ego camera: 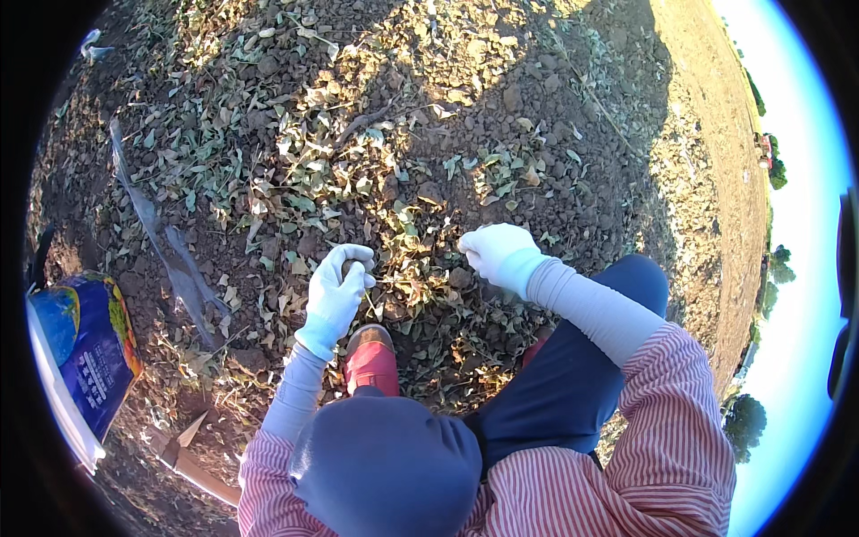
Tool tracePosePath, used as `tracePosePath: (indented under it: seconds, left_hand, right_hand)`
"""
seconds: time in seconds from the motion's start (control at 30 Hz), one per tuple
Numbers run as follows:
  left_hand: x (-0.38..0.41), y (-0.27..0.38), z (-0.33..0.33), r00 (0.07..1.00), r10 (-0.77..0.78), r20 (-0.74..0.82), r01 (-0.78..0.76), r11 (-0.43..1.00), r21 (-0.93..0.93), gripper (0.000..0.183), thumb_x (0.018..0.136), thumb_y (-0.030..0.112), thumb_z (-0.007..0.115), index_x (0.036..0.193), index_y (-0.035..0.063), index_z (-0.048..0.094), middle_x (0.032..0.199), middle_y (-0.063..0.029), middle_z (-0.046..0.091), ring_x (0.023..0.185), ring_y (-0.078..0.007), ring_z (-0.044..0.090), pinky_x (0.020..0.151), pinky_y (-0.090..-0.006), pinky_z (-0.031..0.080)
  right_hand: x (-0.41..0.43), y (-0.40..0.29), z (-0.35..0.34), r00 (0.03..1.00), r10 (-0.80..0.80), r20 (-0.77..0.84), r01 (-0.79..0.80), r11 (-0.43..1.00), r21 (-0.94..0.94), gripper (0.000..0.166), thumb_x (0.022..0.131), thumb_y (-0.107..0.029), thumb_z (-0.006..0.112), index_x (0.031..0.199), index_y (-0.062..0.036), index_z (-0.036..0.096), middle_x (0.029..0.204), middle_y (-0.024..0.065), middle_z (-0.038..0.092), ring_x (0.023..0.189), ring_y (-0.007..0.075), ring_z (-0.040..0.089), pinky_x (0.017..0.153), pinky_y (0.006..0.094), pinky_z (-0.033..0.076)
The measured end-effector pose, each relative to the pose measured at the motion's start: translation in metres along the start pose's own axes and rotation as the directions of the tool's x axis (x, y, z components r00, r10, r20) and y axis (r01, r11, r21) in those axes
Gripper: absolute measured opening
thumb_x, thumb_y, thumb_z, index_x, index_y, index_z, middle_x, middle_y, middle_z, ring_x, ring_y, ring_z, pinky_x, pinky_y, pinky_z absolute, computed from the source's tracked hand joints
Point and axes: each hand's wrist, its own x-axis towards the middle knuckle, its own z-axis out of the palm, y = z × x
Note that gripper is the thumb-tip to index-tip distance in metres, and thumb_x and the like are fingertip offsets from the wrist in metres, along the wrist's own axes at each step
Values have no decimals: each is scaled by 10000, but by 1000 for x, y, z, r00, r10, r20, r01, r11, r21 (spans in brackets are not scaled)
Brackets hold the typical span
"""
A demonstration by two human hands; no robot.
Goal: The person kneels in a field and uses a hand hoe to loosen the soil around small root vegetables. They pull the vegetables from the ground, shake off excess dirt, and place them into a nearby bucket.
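Observation:
My left hand [339,285], in a white glove, is held over the leaf litter just ahead of a red boot [372,362]. Its fingers curl towards the thumb. Something small and brown shows inside the curl; whether it is a held lump or the soil behind is unclear. A thin pale stem [374,305] shows just below the fingertips. To the right, my right hand [500,254], also gloved in white, has its fingers curled in above the soil. Whatever it might hold is hidden. Between both hands lie dry, curled leaves [413,285] on cloddy earth.
At the far left stands a bucket [87,356] with a printed blue side and white rim. A hoe [201,473] with a wooden handle lies near it. A strip of plastic film [151,218] trails over the soil. My bent knee [634,282] is under the right forearm.

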Motion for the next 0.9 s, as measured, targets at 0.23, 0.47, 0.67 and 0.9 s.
tracePosePath:
  seconds: [0.23,0.47,0.67,0.9]
  left_hand:
    - [-11,0,6,998,-51,24,51,999,20,218,925,89,495,1092,52,630,965,-21,654,784,-86,630,681,-214,485]
    - [-17,1,-2,997,-71,5,71,997,-12,213,914,85,499,1076,42,631,936,-22,649,773,-85,621,679,-209,480]
    - [-15,7,1,995,-98,-3,97,992,-77,227,927,135,512,1090,42,639,923,-11,652,753,-73,613,676,-205,472]
    - [-15,2,7,991,-117,64,122,989,-85,249,972,183,519,1139,48,646,916,-1,653,737,-58,602,660,-184,460]
  right_hand:
    - [41,8,24,997,50,-58,-63,965,-256,185,852,-242,604,958,-143,718,954,85,718,949,284,687,852,405,531]
    - [46,45,-3,1000,20,17,-22,996,85,183,763,-155,695,931,-224,711,1056,50,651,973,270,664,848,369,528]
    - [32,-6,7,997,19,73,-8,990,-142,313,844,-325,648,1016,-74,723,1080,128,694,991,297,685,866,388,543]
    - [43,-8,15,968,156,199,-130,982,-138,457,858,-463,649,1146,-112,706,1179,118,672,1033,275,676,876,401,543]
